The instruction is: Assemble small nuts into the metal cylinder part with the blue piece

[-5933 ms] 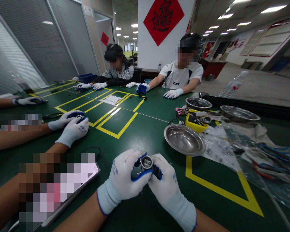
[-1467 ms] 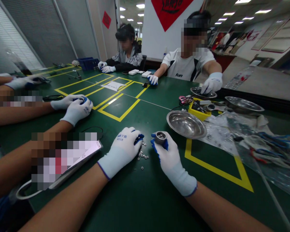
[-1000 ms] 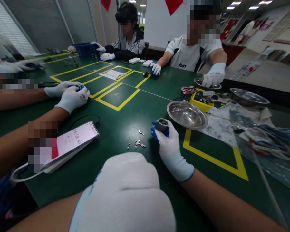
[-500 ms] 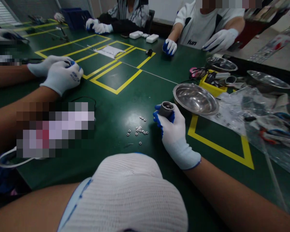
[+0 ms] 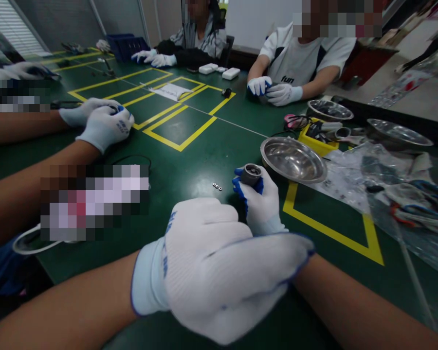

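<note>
My right hand, in a white glove with blue palm coating, is wrapped around a short grey metal cylinder. The cylinder's open end faces up and shows a ringed part inside. Close to the camera is my gloved left hand, its back toward me. Its fingers are curled and pressed together, with the tips pointing right. Whatever they hold, if anything, is hidden. Beyond this hand, three small metal rings lie in a row on the green table, left of the cylinder.
A shallow steel bowl stands just beyond my right hand. Behind it is a yellow bin of parts, with plastic bags to the right. A co-worker's gloved hands are at the left; two other people sit across the table.
My left hand has risen and moved forward and right, now covering the area where several loose rings lay. My right hand keeps the cylinder. The co-worker across has brought both hands together.
</note>
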### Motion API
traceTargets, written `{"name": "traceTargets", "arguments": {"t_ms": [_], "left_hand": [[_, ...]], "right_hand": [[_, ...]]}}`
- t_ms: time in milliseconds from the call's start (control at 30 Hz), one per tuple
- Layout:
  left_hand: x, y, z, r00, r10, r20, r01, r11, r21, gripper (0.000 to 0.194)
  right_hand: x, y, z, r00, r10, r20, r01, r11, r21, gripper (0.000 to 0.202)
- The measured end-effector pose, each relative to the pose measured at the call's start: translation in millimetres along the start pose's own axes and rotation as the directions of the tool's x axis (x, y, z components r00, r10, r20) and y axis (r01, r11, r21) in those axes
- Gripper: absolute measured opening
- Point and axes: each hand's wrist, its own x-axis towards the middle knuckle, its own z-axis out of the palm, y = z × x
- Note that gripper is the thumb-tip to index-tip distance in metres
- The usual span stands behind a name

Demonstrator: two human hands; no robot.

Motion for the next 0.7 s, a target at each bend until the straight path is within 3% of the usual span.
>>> {"name": "traceTargets", "arguments": {"t_ms": [100,200,300,500,700], "left_hand": [[53,-30,9.5,0.984,0.169,0.060,-0.168,0.986,-0.010,0.038],[79,-45,16.8,0.980,0.193,-0.042,-0.194,0.981,-0.005,0.035],[82,-47,20.4,0.986,0.136,-0.093,-0.136,0.991,-0.003,0.040],[80,-53,28.7,0.998,0.059,-0.001,-0.059,0.997,0.049,0.049],[82,-58,34.5,0.997,-0.059,0.059,0.053,0.994,0.098,0.040]], "right_hand": [[0,-3,-3,1.000,-0.008,0.023,0.008,1.000,0.011,0.022],[-1,-6,-6,0.999,-0.038,0.027,0.036,0.998,0.055,0.023],[-2,-6,-7,0.997,-0.077,0.027,0.074,0.993,0.095,0.019],[-3,-1,-6,0.995,-0.093,0.022,0.090,0.991,0.096,0.021],[-3,-2,-7,0.991,-0.115,0.064,0.114,0.993,0.030,0.011]]}}
